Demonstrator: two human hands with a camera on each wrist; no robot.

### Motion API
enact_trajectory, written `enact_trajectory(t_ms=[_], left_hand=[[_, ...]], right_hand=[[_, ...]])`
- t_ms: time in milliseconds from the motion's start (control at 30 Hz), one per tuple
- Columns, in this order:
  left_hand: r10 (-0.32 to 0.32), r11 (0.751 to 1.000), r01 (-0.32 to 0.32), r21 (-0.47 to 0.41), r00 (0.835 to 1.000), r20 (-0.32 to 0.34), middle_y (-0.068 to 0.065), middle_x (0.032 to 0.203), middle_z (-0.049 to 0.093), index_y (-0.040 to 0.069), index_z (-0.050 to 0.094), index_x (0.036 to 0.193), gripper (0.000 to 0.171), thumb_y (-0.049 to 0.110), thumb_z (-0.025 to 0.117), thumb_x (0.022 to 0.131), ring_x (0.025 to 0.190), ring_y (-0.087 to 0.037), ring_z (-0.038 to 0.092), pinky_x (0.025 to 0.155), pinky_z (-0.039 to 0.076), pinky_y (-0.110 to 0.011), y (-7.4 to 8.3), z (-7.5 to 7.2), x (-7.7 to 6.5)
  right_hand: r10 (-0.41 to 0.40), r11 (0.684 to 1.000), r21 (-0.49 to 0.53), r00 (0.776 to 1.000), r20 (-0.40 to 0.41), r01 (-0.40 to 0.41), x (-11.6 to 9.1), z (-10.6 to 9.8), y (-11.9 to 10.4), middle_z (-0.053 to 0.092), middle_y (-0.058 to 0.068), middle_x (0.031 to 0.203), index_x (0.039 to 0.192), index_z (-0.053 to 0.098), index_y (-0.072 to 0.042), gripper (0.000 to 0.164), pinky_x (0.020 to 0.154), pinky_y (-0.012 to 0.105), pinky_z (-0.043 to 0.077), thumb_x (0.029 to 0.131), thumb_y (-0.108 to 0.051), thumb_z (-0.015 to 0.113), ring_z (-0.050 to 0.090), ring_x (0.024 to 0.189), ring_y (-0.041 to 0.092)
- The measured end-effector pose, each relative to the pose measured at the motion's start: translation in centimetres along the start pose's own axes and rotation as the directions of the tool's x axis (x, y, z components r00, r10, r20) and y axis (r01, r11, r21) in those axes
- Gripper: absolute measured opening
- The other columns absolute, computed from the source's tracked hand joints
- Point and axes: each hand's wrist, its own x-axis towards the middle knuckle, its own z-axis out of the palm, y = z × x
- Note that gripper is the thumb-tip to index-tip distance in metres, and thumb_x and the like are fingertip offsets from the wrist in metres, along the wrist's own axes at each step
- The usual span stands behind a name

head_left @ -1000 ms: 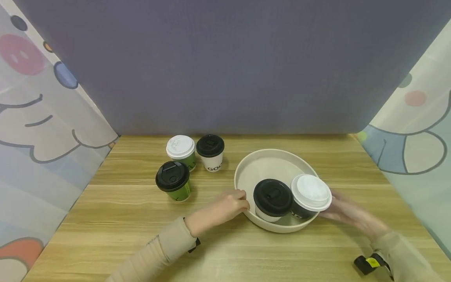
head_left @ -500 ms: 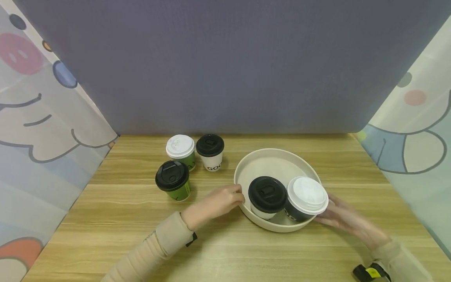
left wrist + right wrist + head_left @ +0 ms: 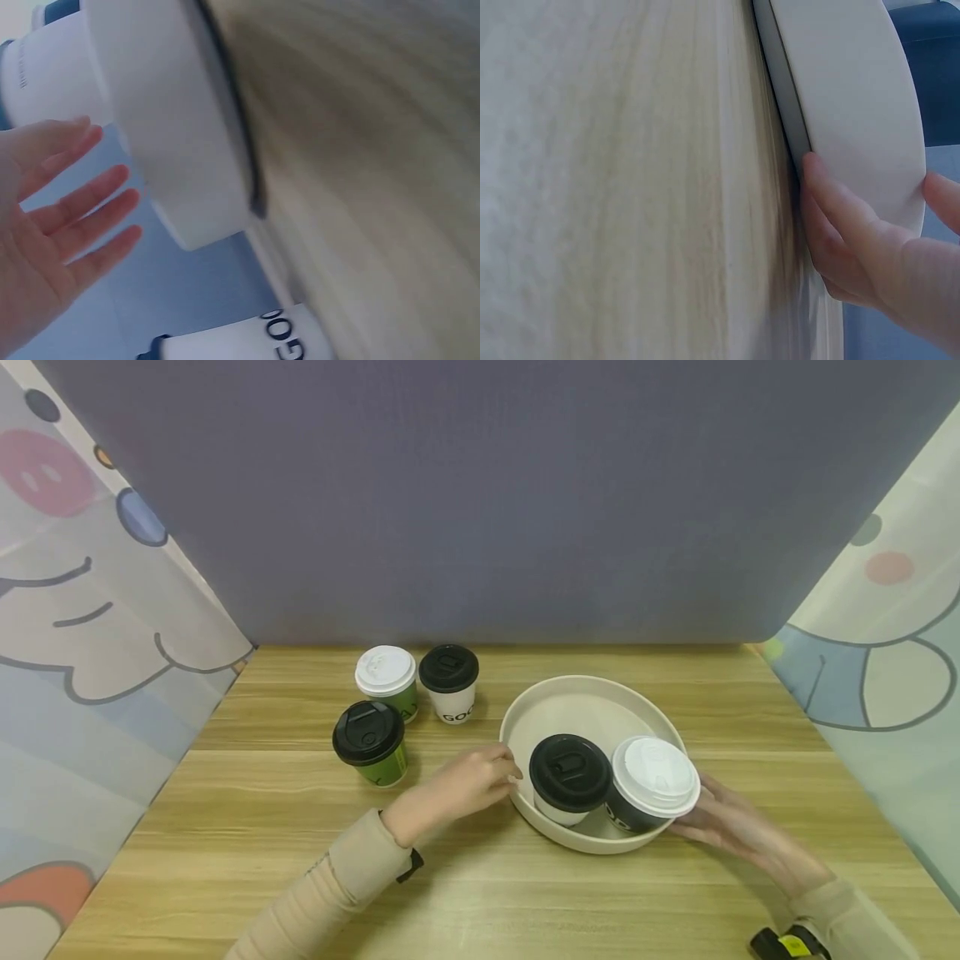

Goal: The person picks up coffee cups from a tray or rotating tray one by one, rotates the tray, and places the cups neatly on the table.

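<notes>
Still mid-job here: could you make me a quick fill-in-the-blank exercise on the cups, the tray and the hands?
1. In the round tray, the only cup besides the black-lidded cup has a ____ lid.
2. Of the left hand and the right hand, the one gripping the tray is the ____ one.
3. Outside the tray, the table bears exactly ____ cups.
4. Among those, the white cup has a ____ lid.

Missing words: white; right; three; black.

Against my fingers (image 3: pixel 847 206) the tray (image 3: pixel 862 112) looks like smooth, matt plastic. I see plastic-looking lids (image 3: pixel 570 772) with a slight sheen, paper-looking cups (image 3: pixel 450 703), a smooth, wood-grained tabletop (image 3: pixel 480 902) with a soft gloss, and my matt cloth sleeve (image 3: pixel 367 858).
</notes>
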Motion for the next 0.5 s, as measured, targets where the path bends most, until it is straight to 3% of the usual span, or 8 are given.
enact_trajectory(t_ms=[167, 267, 367, 400, 433, 467, 500], left_hand=[[-0.064, 0.998, 0.064, 0.015, 0.998, 0.001, -0.002, 0.091, 0.058, 0.007, 0.065, 0.094, 0.017, 0.017, 0.063, 0.081, 0.077, -0.011, 0.056, 0.07, 0.046, -0.02, 0.3, -1.3, 0.6], [-0.085, 0.995, 0.086, 0.044, 0.996, -0.021, -0.003, 0.092, 0.06, 0.007, 0.065, 0.096, 0.019, 0.017, 0.062, 0.081, 0.079, -0.012, 0.057, 0.071, 0.047, -0.023, 0.6, -2.2, 1.1], [-0.094, 0.992, 0.098, 0.079, 0.994, -0.05, -0.004, 0.092, 0.06, 0.007, 0.064, 0.098, 0.02, 0.019, 0.062, 0.082, 0.08, -0.014, 0.057, 0.072, 0.046, -0.027, 0.9, -3.0, 1.6], [-0.097, 0.991, 0.102, 0.087, 0.994, -0.055, -0.004, 0.093, 0.061, 0.007, 0.064, 0.099, 0.021, 0.019, 0.061, 0.082, 0.081, -0.015, 0.057, 0.073, 0.047, -0.027, 1.1, -3.3, 1.8], [-0.099, 0.99, 0.104, 0.093, 0.993, -0.056, -0.004, 0.094, 0.061, 0.008, 0.064, 0.1, 0.021, 0.02, 0.061, 0.083, 0.08, -0.015, 0.057, 0.072, 0.047, -0.028, 1.3, -3.6, 2.0], [-0.101, 0.989, 0.106, 0.099, 0.993, -0.055, -0.004, 0.095, 0.061, 0.008, 0.063, 0.102, 0.022, 0.021, 0.06, 0.084, 0.08, -0.015, 0.057, 0.071, 0.047, -0.028, 1.5, -3.8, 2.2], [-0.106, 0.989, 0.11, 0.1, 0.993, -0.05, -0.004, 0.097, 0.06, 0.008, 0.062, 0.103, 0.023, 0.021, 0.059, 0.084, 0.082, -0.015, 0.058, 0.072, 0.047, -0.029, 1.7, -4.1, 2.4]], right_hand=[[-0.008, 1.0, 0.028, 1.0, 0.021, 0.008, 0.0, 0.0, 0.1, 0.054, 0.004, 0.114, 0.12, -0.041, -0.001, 0.073, 0.092, 0.039, 0.039, 0.095, -0.002, 0.027, 0.053, 0.106, 0.025], [-0.009, 0.999, 0.032, 1.0, 0.017, 0.008, -0.1, -0.1, 0.1, 0.054, 0.004, 0.114, 0.135, -0.026, -0.01, 0.067, 0.092, 0.038, 0.039, 0.095, -0.002, 0.028, 0.053, 0.106, 0.024], [-0.015, 0.999, 0.032, 1.0, 0.025, 0.014, -0.1, -0.2, 0.2, 0.053, 0.004, 0.115, 0.135, -0.026, -0.011, 0.066, 0.092, 0.038, 0.04, 0.096, -0.003, 0.027, 0.053, 0.107, 0.024], [-0.014, 0.999, 0.037, 1.0, 0.025, 0.013, -0.1, -0.2, 0.2, 0.053, 0.004, 0.115, 0.138, -0.016, -0.014, 0.061, 0.092, 0.038, 0.04, 0.096, -0.003, 0.027, 0.053, 0.107, 0.024], [-0.017, 0.999, 0.036, 0.999, 0.029, 0.016, -0.1, -0.2, 0.2, 0.053, 0.004, 0.115, 0.137, -0.018, -0.014, 0.062, 0.092, 0.038, 0.039, 0.096, -0.003, 0.026, 0.052, 0.107, 0.024], [-0.017, 0.999, 0.042, 0.999, 0.031, 0.015, -0.1, -0.3, 0.2, 0.053, 0.004, 0.116, 0.137, -0.007, -0.017, 0.055, 0.092, 0.038, 0.039, 0.096, -0.002, 0.026, 0.052, 0.108, 0.024], [-0.022, 0.999, 0.038, 0.999, 0.038, 0.02, -0.1, -0.3, 0.2, 0.053, 0.004, 0.116, 0.137, -0.017, -0.015, 0.062, 0.092, 0.038, 0.039, 0.095, -0.002, 0.026, 0.052, 0.108, 0.024]])
